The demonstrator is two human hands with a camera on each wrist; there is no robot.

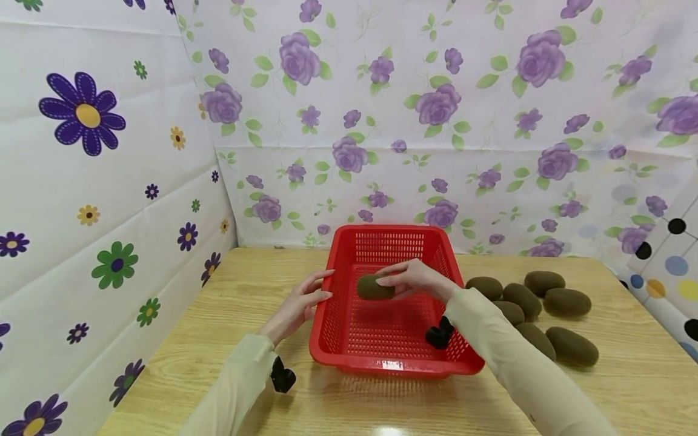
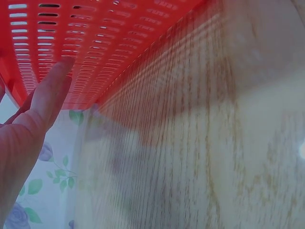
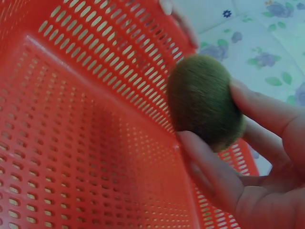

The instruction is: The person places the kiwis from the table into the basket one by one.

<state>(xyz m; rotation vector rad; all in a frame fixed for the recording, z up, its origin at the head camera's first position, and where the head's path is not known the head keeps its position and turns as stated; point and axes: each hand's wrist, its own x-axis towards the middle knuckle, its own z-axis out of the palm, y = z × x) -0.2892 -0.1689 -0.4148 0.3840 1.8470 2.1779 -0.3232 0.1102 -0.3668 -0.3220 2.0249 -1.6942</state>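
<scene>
My right hand [image 1: 411, 278] pinches a brown, fuzzy kiwifruit [image 1: 375, 287] between thumb and fingers, above the inside of a red plastic basket [image 1: 392, 365]. The right wrist view shows the kiwifruit [image 3: 202, 100] held by its end, with the basket's slotted floor [image 3: 86, 157] below. At the basket's left side, my left hand [image 1: 297, 306] holds the rim. Its fingers [image 2: 50, 88] lie along the outer slotted wall in the left wrist view, and one fingertip [image 3: 166, 5] shows over the rim in the right wrist view.
Several more kiwifruit [image 1: 567, 302] lie loose on the wooden table [image 1: 229, 309] to the right of the basket, some close to my right sleeve [image 1: 512, 357]. Flowered cloth [image 1: 382, 121] hangs behind the table and along its left side.
</scene>
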